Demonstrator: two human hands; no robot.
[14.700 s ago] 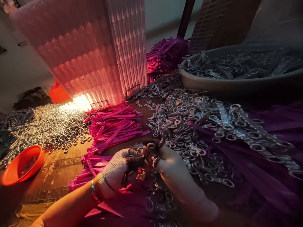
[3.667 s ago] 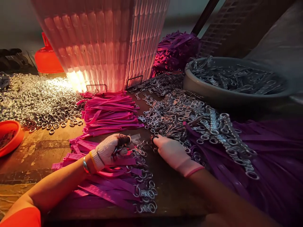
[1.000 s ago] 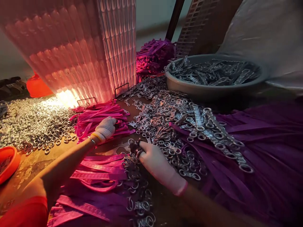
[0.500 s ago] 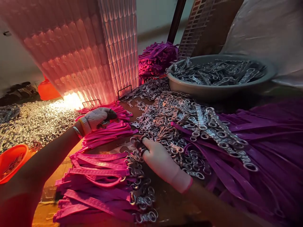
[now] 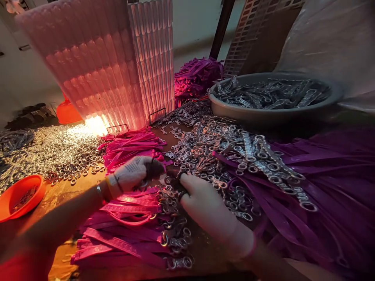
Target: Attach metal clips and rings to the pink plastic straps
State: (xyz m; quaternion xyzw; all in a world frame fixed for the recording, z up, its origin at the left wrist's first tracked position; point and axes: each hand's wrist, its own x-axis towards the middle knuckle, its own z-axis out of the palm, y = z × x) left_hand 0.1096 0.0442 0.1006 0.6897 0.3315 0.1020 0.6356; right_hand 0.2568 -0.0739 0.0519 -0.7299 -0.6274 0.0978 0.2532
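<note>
Far left of the hands, an orange bowl [image 5: 20, 194] on the table [image 5: 63, 191] holds a few dark small parts, too dim to tell which. The gloved left hand [image 5: 133, 175] is curled tight around a pink strap [image 5: 133, 200] end just above the finished strap stack. Touching it on the right, the right hand [image 5: 209, 205] pinches a metal clasp [image 5: 172, 182]. A firm pinch close to the clasp's ring probably keeps the strap end from slipping. Beyond the right hand, a grey basin [image 5: 263, 113] is heaped with metal clasps.
</note>
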